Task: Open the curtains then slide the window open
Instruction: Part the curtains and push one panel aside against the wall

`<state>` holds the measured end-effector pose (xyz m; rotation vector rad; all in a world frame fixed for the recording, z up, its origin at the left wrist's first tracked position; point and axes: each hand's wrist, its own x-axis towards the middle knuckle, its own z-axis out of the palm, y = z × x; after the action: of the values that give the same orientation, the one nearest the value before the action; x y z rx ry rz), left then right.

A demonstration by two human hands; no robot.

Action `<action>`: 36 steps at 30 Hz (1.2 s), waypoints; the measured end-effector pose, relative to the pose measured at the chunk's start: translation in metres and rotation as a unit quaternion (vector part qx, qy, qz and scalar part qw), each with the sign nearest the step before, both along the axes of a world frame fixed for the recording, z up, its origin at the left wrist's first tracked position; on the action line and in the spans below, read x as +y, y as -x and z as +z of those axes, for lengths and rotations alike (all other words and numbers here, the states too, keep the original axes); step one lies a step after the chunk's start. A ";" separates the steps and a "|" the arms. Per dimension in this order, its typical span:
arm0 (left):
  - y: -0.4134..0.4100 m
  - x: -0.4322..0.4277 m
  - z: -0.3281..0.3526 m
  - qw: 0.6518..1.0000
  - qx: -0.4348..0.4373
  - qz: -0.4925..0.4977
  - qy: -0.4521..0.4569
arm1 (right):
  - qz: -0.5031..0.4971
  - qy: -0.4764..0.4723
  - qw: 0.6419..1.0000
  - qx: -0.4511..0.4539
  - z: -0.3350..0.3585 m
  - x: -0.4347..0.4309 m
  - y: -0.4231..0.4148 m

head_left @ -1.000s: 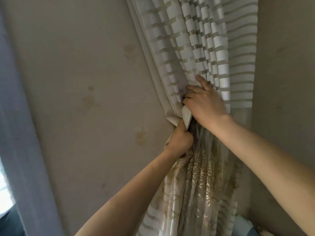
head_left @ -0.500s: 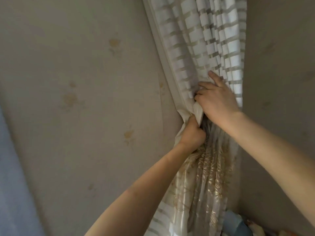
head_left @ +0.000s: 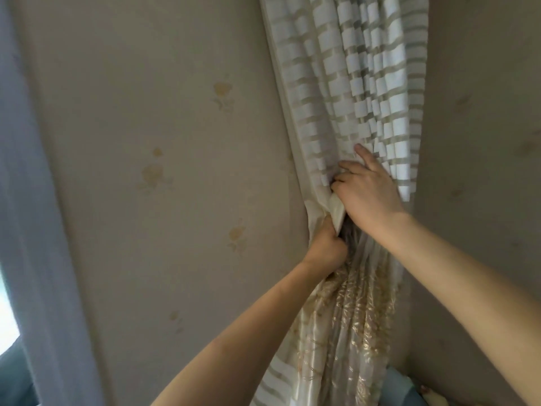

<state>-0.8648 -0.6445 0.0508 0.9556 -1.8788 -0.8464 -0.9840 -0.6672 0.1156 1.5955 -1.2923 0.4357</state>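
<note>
A cream and white striped curtain (head_left: 345,92) hangs bunched in the room's corner, with a sheer gold-embroidered layer (head_left: 351,323) below the gathered point. My left hand (head_left: 325,244) is shut around the bunched fabric at its left edge, beside a cream band (head_left: 335,212) of cloth. Just above it, my right hand (head_left: 369,189) presses on and grips the folds, index finger stretched upward. A strip of bright window (head_left: 6,312) shows at the far left edge.
A grey-blue curtain (head_left: 32,200) hangs down the left side beside the window. Beige flowered wallpaper (head_left: 164,171) fills the wall between the two curtains. Another wall (head_left: 480,142) closes the corner on the right. Blue items (head_left: 401,391) lie at the bottom right.
The view swung right, then back left, so the grey-blue curtain and window edge show again. Both hands stay on the gathered curtain at the same spot.
</note>
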 end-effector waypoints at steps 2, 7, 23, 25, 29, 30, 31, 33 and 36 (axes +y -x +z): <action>-0.012 0.008 -0.002 1.000 0.001 0.007 -0.019 | -0.002 -0.006 1.000 0.011 -0.002 0.005 -0.012; -0.050 0.017 -0.010 0.998 0.000 0.049 -0.026 | -0.030 -0.037 0.997 0.056 -0.005 0.033 -0.053; -0.212 0.089 -0.006 0.993 0.030 0.107 0.027 | 0.020 -0.156 0.987 0.019 -0.001 0.113 -0.201; -0.238 0.102 -0.005 0.993 0.030 0.106 0.031 | 0.018 -0.165 0.986 0.001 -0.002 0.124 -0.219; -0.286 0.133 -0.007 0.992 0.036 0.116 0.041 | 0.012 -0.162 0.986 -0.045 0.001 0.151 -0.263; -0.296 0.138 -0.008 0.992 0.039 0.114 0.044 | 0.007 -0.159 0.986 -0.053 0.001 0.158 -0.274; -0.307 0.144 -0.011 0.992 0.041 0.112 0.050 | 0.004 -0.156 0.986 -0.055 0.001 0.164 -0.284; -0.328 0.154 -0.016 0.991 0.047 0.110 0.061 | 0.008 -0.150 0.987 -0.054 -0.002 0.178 -0.306; -0.356 0.168 -0.024 0.989 0.061 0.122 0.062 | 0.039 -0.142 0.987 -0.062 -0.008 0.194 -0.335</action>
<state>-0.5092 -0.4760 0.0271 1.0070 -1.6501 -0.6198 -0.6489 -0.4729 0.1071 1.8865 -1.4391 0.4182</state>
